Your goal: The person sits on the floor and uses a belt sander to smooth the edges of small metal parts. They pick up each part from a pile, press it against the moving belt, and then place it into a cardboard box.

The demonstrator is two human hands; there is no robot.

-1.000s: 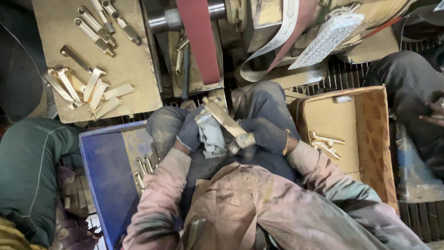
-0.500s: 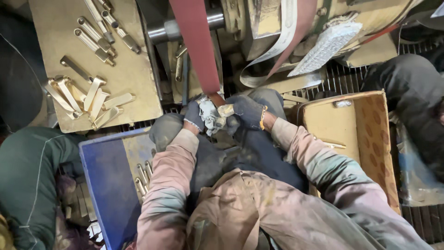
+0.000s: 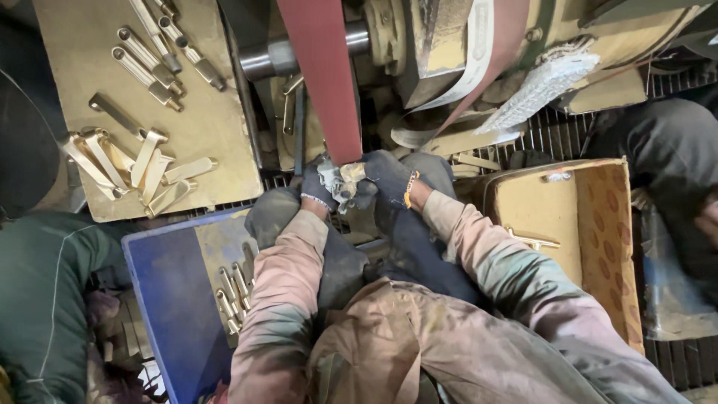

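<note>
Sanding belt [image 3: 323, 82] far centre, board of metal parts [image 3: 217, 135] far left, tray [image 3: 161, 299] near left, cardboard box [image 3: 598, 239] right

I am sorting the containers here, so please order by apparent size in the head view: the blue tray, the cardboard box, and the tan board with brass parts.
1. tan board
2. blue tray, partly hidden by the left arm
3. cardboard box

The tray and the board look alike in size, so their order is unsure.

Sanding belt [image 3: 323, 75], upper centre: dull red. Tray [image 3: 161, 299], lower left: blue. Metal pieces [image 3: 142, 161], upper left: pale brass on a tan board [image 3: 217, 127]. Cardboard box [image 3: 606, 239], right: brown with darker oval spots. Sleeves [image 3: 277, 299]: faded pink, greenish patches.
</note>
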